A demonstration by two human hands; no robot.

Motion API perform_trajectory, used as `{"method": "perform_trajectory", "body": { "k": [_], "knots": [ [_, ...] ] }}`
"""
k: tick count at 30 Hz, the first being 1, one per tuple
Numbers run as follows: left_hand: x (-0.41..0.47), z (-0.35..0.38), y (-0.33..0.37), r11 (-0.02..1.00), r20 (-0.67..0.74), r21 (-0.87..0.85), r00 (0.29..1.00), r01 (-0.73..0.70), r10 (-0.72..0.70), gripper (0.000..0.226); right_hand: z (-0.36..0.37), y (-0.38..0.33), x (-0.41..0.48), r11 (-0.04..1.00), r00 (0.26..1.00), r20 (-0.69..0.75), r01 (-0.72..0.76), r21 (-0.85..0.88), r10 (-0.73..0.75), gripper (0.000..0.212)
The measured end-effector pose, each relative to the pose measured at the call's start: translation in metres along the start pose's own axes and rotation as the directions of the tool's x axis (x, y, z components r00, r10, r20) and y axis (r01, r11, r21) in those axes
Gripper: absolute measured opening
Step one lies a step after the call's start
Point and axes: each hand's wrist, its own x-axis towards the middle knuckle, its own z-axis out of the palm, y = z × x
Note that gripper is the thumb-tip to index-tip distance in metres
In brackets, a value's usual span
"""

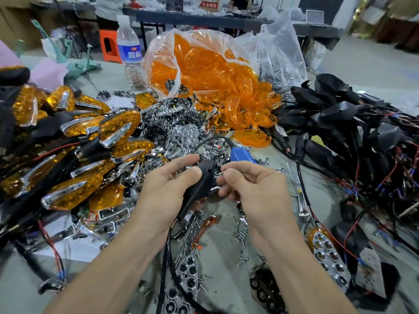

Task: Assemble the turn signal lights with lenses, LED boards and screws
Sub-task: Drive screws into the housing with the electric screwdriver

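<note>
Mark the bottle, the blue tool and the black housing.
Bottle (130, 52): head view, on its blue label.
Blue tool (242, 155): head view, on its body.
Black housing (205, 177): head view, on its back shell.

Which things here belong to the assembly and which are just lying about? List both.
Job: left hand gripping black housing; right hand pinching screw; blue electric screwdriver; bagged orange lenses; loose screws; chrome reflectors; finished lights.
Lying about: water bottle; orange stool; pink paper.
</note>
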Motion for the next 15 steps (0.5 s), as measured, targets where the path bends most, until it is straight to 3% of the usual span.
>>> {"method": "perform_trajectory", "body": {
  "k": [6, 12, 15],
  "knots": [
    [-0.001, 0.002, 0.000, 1.000, 0.044, -0.015, 0.999, -0.007, 0.008, 0.028, 0.007, 0.003, 0.007, 0.999, 0.999, -0.036, -0.032, -0.015, 0.032, 0.018],
    [-0.003, 0.002, 0.000, 0.999, 0.046, -0.040, 0.999, 0.000, 0.001, 0.027, 0.007, 0.006, 0.009, 0.986, 0.997, -0.052, 0.046, -0.161, -0.055, 0.021],
    [-0.004, 0.002, 0.001, 0.998, 0.043, -0.055, 0.999, 0.022, -0.019, 0.025, 0.007, 0.004, 0.013, 0.986, 0.997, -0.081, -0.017, -0.167, 0.003, 0.018]
  ]
}}
